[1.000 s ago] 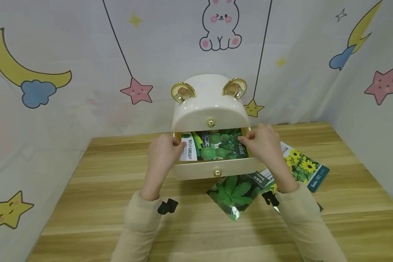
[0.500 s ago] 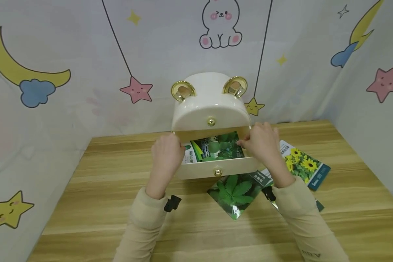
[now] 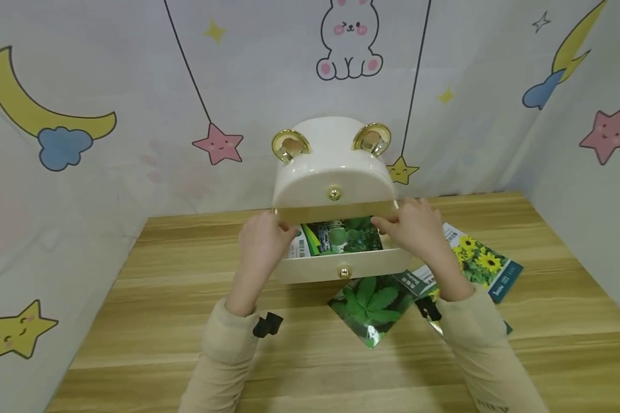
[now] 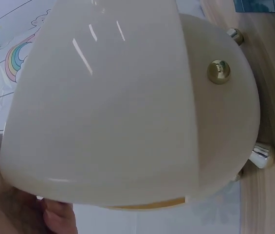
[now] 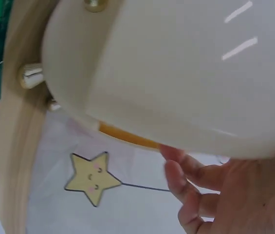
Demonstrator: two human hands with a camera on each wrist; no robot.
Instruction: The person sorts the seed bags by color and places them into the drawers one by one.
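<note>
A white bear-shaped cabinet (image 3: 336,155) with gold ears stands at the table's back, its lower drawer (image 3: 310,269) pulled out. Inside lies a seed packet (image 3: 343,236) picturing green gourds, with a white strip on its left. My left hand (image 3: 260,246) holds the drawer's left side, thumb inside over the packet's left end. At the opposite side my right hand (image 3: 418,232) holds the drawer wall, its thumb over the packet's right corner. Whether the thumbs press the packet is unclear. In the right wrist view, the other fingers (image 5: 195,195) bend loosely outside the wall.
A green-leaf seed packet (image 3: 369,310) lies in front of the drawer. To the right is a yellow-flower packet (image 3: 483,261), with more packets partly under my right forearm. Printed cloth (image 3: 160,143) hangs behind the wooden table (image 3: 160,321).
The gourd packet has sunk lower in the drawer, and its upper edge sits nearer the front. Both hands have shifted only slightly at the drawer's sides.
</note>
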